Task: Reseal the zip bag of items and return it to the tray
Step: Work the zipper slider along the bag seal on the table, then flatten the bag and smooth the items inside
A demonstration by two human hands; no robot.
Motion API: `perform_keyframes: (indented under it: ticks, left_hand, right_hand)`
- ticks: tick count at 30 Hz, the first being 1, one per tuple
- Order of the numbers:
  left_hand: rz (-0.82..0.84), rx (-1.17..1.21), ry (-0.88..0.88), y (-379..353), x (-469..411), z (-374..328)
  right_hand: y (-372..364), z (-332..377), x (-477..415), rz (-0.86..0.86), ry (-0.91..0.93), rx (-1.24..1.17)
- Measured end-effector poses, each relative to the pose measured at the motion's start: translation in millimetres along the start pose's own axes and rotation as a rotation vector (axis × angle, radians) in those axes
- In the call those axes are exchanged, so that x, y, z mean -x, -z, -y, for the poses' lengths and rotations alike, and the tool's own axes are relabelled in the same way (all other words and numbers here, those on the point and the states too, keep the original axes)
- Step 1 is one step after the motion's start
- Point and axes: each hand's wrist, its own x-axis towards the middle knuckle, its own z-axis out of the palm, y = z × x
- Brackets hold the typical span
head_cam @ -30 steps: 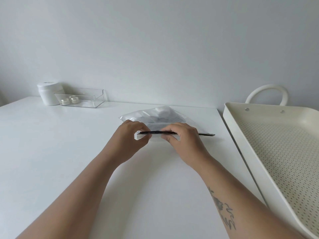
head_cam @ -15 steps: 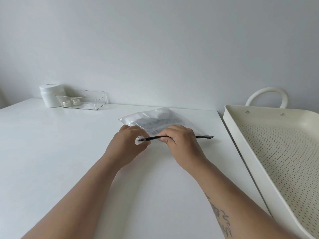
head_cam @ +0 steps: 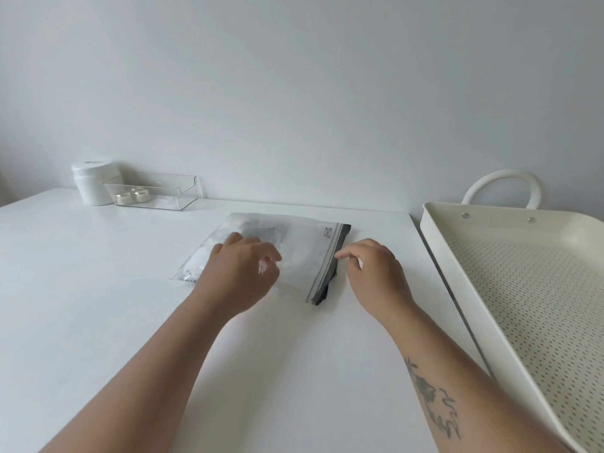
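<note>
The fingers [head_cam: 343, 255] of the right hand [head_cam: 376, 276] are loosely curled, the fingertips touching or just beside the dark zip strip [head_cam: 330, 266] at the right end of the zip bag [head_cam: 304, 250]; whether they pinch the strip cannot be told, and nothing is lifted by them. The fingers [head_cam: 271, 256] of the left hand [head_cam: 238, 273] are bent and partly spread over the middle of the bag, resting on or just above the clear plastic; they are blurred, and a firm hold cannot be made out. The bag lies flat on the white tabletop [head_cam: 98, 289], between the two hands, its strip end towards the right; white and grey contents show through the plastic at its left half, half hidden by the left hand. The right forearm bears a dark tattoo [head_cam: 434, 407]. To the right, apart from the bag, stands the cream tray [head_cam: 434, 230] with a perforated floor and a looped handle [head_cam: 503, 184] at its far end; the bag is outside it. At the far left of the tabletop, against the wall, a white jar [head_cam: 91, 184] stands just beside a clear plastic box [head_cam: 163, 194] that holds two small round pots [head_cam: 132, 196].
</note>
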Motion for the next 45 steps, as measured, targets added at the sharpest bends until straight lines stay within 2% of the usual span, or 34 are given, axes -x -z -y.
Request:
perform_keyframes:
  ticks: [2, 4, 6, 9, 11, 14, 17, 20, 23, 24, 26, 28, 31, 33, 35, 39, 40, 43, 45]
  left_hand:
    - [-0.055, -0.054, 0.047, -2, -2, 3]
    - [0.036, -0.099, 0.146, -7, -1, 10]
    - [0.14, -0.119, 0.22, -15, 0, 16]
    - [0.205, -0.118, 0.276, -22, 2, 25]
    - [0.262, -0.154, 0.288, -23, 3, 32]
    - [0.332, -0.216, 0.319, -20, 3, 37]
    - [0.291, -0.249, 0.281, -13, 1, 33]
    - [0.179, -0.236, 0.173, -12, 0, 21]
    - [0.346, -0.2, 0.153, -22, 1, 7]
    - [0.41, -0.214, 0.157, -24, 2, 3]
    - [0.433, -0.242, 0.144, -25, 2, -1]
    - [0.375, -0.263, 0.117, -20, 3, -5]
    - [0.23, -0.256, 0.098, -13, 3, -7]
    - [0.113, -0.231, 0.133, -9, 0, -3]
    - [0.075, -0.224, 0.19, -4, -2, 7]
    - [0.338, -0.196, 0.241, -5, 2, 13]
    - [0.359, -0.209, 0.23, -7, 3, 10]
    - [0.26, -0.257, 0.197, -6, 3, 1]
    - [0.176, -0.254, 0.187, -6, 3, -3]
  right_hand:
    - [-1, 11, 1, -0.045, 0.056, -0.131]
    - [-9, 25, 6, 0.041, 0.136, -0.177]
    - [-20, 37, 12, 0.232, 0.172, -0.087]
    - [-30, 35, 15, 0.508, 0.126, 0.203]
    - [-26, 27, 13, 0.578, 0.08, 0.311]
    - [-18, 19, 11, 0.604, 0.019, 0.342]
    - [-15, 20, 11, 0.561, 0.001, 0.362]
    - [-15, 24, 10, 0.324, 0.048, 0.457]
    - [-20, 34, 9, 0.155, 0.19, 0.383]
    - [-24, 39, 9, 0.171, 0.223, 0.328]
    - [-33, 43, 12, 0.292, 0.222, 0.266]
    - [-37, 40, 14, 0.413, 0.161, 0.27]
    - [-30, 33, 13, 0.456, 0.107, 0.28]
    - [-22, 30, 12, 0.447, 0.1, 0.273]
    - [-14, 30, 11, 0.419, 0.079, 0.294]
    - [-5, 37, 11, 0.306, 0.029, 0.382]
    - [-5, 39, 11, 0.265, 0.036, 0.402]
    - [-12, 48, 9, 0.125, 0.078, 0.304]
    - [-22, 58, 0, 0.113, 0.131, 0.199]
